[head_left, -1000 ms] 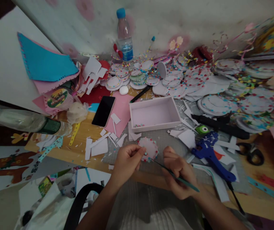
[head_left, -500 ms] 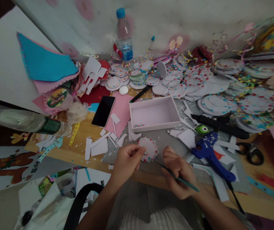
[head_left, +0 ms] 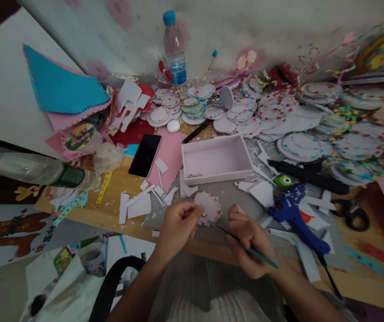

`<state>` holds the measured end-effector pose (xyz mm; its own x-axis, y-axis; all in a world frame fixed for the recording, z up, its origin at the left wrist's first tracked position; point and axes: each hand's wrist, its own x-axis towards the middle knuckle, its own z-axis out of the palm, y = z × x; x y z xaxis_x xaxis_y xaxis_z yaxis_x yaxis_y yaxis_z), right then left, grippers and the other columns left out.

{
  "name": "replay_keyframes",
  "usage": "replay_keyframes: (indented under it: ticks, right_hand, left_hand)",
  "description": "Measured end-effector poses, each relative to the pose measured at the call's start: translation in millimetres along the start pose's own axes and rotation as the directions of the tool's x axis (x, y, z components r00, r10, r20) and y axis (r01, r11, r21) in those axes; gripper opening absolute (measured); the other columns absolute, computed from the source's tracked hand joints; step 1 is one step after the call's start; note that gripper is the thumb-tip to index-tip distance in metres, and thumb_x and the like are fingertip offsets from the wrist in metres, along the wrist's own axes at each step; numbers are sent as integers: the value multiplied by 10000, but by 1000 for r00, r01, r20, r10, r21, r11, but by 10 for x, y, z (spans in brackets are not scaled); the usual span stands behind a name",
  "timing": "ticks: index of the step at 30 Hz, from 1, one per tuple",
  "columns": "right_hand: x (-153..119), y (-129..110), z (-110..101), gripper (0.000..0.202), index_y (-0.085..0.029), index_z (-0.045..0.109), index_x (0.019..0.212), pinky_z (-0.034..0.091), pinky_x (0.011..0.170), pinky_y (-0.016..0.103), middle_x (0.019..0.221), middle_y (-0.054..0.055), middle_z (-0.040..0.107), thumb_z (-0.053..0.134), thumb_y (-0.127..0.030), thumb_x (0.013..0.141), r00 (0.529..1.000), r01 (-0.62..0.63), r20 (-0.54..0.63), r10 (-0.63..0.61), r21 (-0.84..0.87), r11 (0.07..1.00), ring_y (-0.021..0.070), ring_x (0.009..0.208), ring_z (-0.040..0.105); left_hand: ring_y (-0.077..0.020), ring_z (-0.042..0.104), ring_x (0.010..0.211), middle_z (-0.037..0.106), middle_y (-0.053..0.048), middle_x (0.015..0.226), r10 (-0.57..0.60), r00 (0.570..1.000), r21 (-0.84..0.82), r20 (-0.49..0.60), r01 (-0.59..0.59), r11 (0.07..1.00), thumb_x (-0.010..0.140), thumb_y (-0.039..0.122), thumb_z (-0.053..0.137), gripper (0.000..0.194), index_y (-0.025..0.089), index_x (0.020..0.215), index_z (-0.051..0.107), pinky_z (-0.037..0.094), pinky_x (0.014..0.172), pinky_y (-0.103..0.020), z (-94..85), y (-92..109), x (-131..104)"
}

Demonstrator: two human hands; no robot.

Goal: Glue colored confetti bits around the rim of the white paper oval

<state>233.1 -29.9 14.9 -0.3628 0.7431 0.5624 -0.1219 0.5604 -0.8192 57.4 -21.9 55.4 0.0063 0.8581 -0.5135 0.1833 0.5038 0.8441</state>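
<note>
Between the thumb and fingers of my left hand (head_left: 182,222) is the left edge of a round white disc (head_left: 213,205), with red and blue dots along its rim. My right hand (head_left: 250,239) is closed around thin teal tweezers (head_left: 262,256), slanting up and left. Their tip meets the lower rim of the disc, beside a blue dot. Behind the disc stands a shallow, pale pink open box (head_left: 217,158), with a few small coloured dots in its near left corner.
Stacks of dotted white discs (head_left: 306,146) line the back. To the right lie a blue glue gun (head_left: 296,219) and black scissors (head_left: 351,214). A phone (head_left: 145,155), paper scraps (head_left: 139,205) and a lying bottle (head_left: 40,172) are on the left; a water bottle (head_left: 175,53) stands behind.
</note>
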Motion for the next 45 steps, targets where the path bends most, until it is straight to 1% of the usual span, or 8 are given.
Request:
replay_keyframes:
  ticks: [5, 19, 25, 30, 35, 39, 42, 45]
  right_hand:
    - [4, -14, 0, 364, -238, 276, 779, 258, 617, 329, 653, -66, 263, 458, 55, 661, 1000, -12, -4, 12, -2, 1000, 119, 573, 291]
    - [56, -38, -16, 364, -251, 272, 791, 253, 596, 317, 630, -73, 249, 452, 31, 647, 999, 6, 47, -4, -56, 998, 131, 543, 285]
    - [56, -46, 10, 357, -251, 274, 777, 239, 590, 317, 619, -74, 214, 450, 26, 636, 1000, 17, 12, -16, -57, 998, 130, 532, 269]
    - [24, -37, 5, 354, -251, 275, 775, 241, 592, 316, 615, -74, 247, 447, 26, 637, 999, 15, 41, -12, -72, 997, 130, 533, 285]
    - [29, -50, 1, 358, -249, 281, 767, 246, 588, 312, 613, -74, 261, 459, 29, 629, 999, 25, 42, -21, -96, 995, 130, 535, 289]
    - [82, -112, -13, 361, -247, 261, 736, 235, 575, 311, 599, -75, 219, 469, 33, 642, 1000, -18, -12, 17, -124, 992, 133, 524, 268]
    - [102, -134, -28, 338, -239, 246, 720, 241, 579, 316, 597, -79, 174, 488, -6, 688, 993, -53, -104, 50, -25, 998, 125, 505, 232]
    - [74, -100, -30, 272, -245, 301, 752, 284, 603, 330, 605, -81, 212, 497, -56, 760, 973, -87, -212, 95, 46, 995, 121, 504, 254]
  left_hand:
    - [-59, 335, 337, 397, 85, 369, -6, 1000, -8, 1, 6, 1000, 793, 438, 592, 318, 168, 625, 579, 225, 385, -188, -1, 1, -8]
    - [-59, 324, 337, 385, 85, 367, -5, 1000, -30, -18, 5, 1000, 774, 453, 608, 328, 165, 619, 579, 206, 381, -193, 26, 14, -18]
    - [-55, 324, 339, 390, 84, 370, 5, 999, -14, -34, -5, 1000, 782, 441, 591, 320, 161, 626, 583, 229, 384, -188, 45, 14, -45]
    - [-57, 326, 343, 390, 83, 380, 1, 999, -20, -48, -2, 1000, 775, 437, 595, 317, 162, 618, 577, 227, 377, -188, 58, 32, -44]
    - [-58, 324, 343, 397, 80, 386, 5, 999, -20, -53, -6, 1000, 765, 442, 595, 316, 163, 618, 580, 227, 373, -192, 71, 41, -41]
    - [-60, 322, 343, 382, 82, 379, 7, 999, -17, -42, -8, 1000, 767, 452, 596, 333, 171, 592, 560, 224, 377, -197, 61, 23, -31]
    - [-63, 321, 342, 382, 84, 376, 3, 1000, -26, -24, -4, 1000, 777, 465, 589, 332, 172, 621, 575, 223, 381, -200, 33, -7, -13]
    - [-61, 314, 340, 377, 88, 368, 3, 1000, -30, 11, -2, 1000, 785, 480, 580, 341, 171, 639, 579, 220, 388, -198, -8, -22, 0]
